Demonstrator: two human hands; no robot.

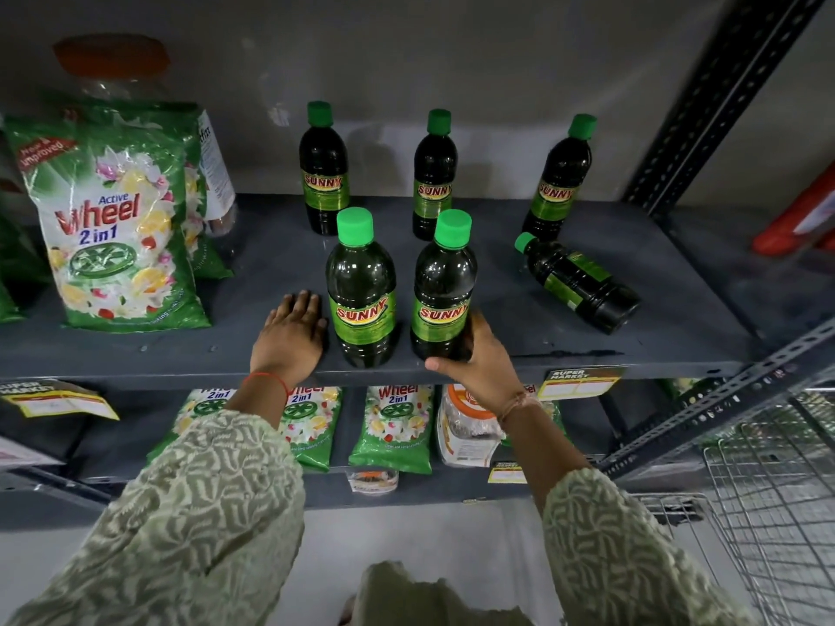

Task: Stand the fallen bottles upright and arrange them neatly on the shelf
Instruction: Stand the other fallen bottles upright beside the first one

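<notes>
My sleeves (189, 512): pale green w/ cream squiggle print. Red thread (266, 379) on my left wrist, beige thread (517, 402) on right.

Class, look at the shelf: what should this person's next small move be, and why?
Probably let the right hand go of the front bottle, which already stands upright, and reach right for the fallen bottle. It is the only one lying on its side; the other five stand.

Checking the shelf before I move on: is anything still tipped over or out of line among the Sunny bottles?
Yes. One Sunny bottle lies on its side at the shelf's right, cap pointing back-left, in front of the back-right bottle. The other five stand upright. No spill visible.
</notes>
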